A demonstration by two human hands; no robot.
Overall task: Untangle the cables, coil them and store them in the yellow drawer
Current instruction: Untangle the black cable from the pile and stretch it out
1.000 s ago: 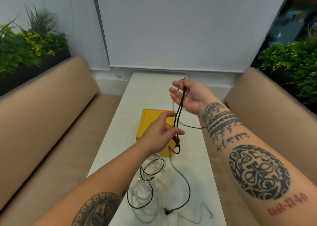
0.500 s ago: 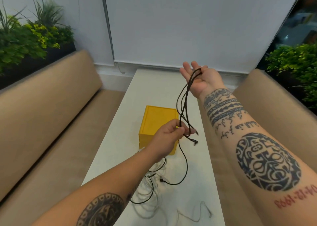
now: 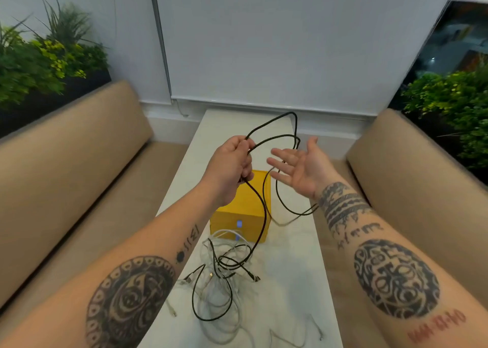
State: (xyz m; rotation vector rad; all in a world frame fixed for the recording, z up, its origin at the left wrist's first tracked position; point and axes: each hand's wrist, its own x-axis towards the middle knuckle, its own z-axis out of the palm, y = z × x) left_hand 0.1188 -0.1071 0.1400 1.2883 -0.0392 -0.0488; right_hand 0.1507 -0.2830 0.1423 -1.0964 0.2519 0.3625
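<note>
Between two sofas point(image 3: 79, 149), the white table point(image 3: 290, 268) carries the yellow drawer point(image 3: 245, 210), with a cable tangle point(image 3: 224, 281) just near of it. Your left hand point(image 3: 229, 168) grips the black cable point(image 3: 274, 121) above the drawer; loops arch far and right of your fist, and one strand drops to the tangle. Your right hand point(image 3: 298, 168) lies open, palm up, beside the loops. Half a second ago it carried them higher, while your left hand pinched lower.

One wide-angle camera at head height looks forward and down, close over the white table point(image 3: 295, 255).
</note>
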